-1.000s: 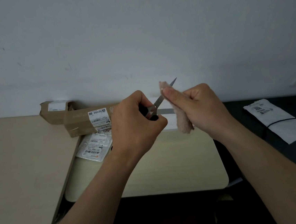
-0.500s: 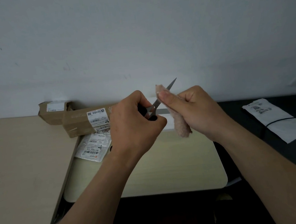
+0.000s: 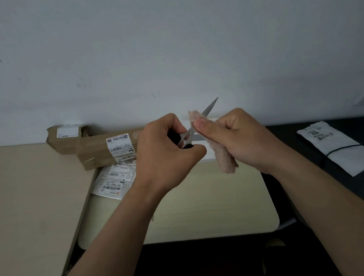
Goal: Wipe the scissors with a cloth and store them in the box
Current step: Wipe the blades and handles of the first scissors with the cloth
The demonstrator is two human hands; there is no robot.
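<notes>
Cardboard boxes [image 3: 102, 150] lie far left on the bench [image 3: 26, 197]; the left hand [image 3: 167, 154] has its grip closed round the black handles of the scissors [image 3: 210, 106], blades pointing up and right; the right hand [image 3: 245, 136] pinches the pink cloth [image 3: 224, 156] round the blades in a tight grip; a white pouch [image 3: 342, 149] lies at the right.

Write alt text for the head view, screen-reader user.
A person's left hand grips the handles of small scissors, tip pointing up and right, while the right hand pinches a pinkish cloth against the blades above a pale tabletop. Two labelled cardboard boxes lie behind, by the wall.
</notes>
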